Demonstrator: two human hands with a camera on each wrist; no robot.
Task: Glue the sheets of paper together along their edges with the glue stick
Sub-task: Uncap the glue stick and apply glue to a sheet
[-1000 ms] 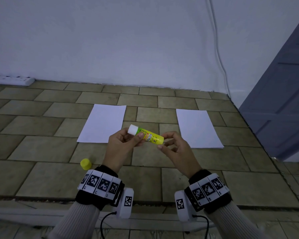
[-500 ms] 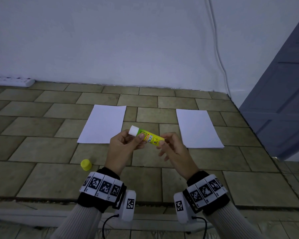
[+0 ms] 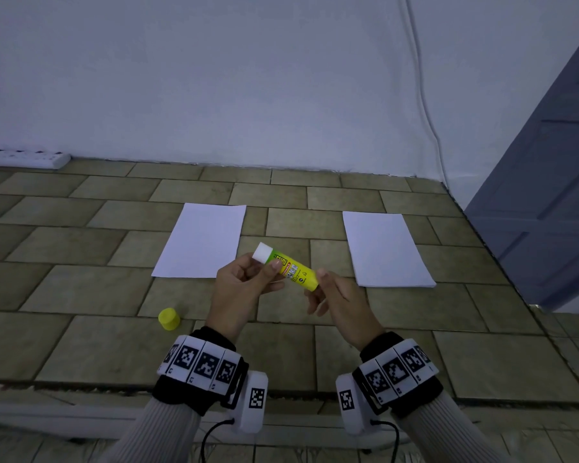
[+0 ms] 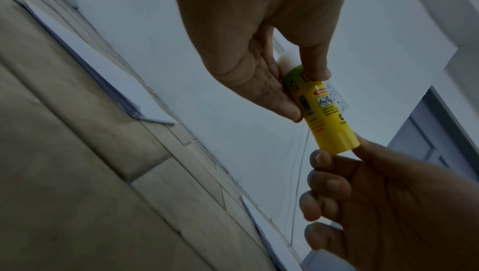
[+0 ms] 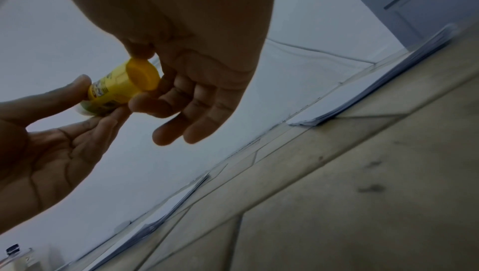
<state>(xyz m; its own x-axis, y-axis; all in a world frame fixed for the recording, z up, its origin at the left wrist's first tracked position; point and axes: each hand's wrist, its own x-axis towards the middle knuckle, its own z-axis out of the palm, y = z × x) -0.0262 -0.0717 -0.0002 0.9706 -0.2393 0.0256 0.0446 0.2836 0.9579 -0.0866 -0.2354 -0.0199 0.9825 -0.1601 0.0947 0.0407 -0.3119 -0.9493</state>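
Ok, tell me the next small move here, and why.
Probably carry the glue stick to the left paper and rub its edge. The cap is off, white glue shows, the left hand grips the barrel, and the right hand pinches the base.

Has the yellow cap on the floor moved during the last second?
No. The yellow cap stands on the same tile, near that tile's front right corner, as before.

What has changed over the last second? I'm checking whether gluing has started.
Hardly anything: the right hand shifted its fingertips slightly on the base of the glue stick. The left hand still grips it near the exposed white glue end. The yellow cap and both paper stacks lie unmoved.
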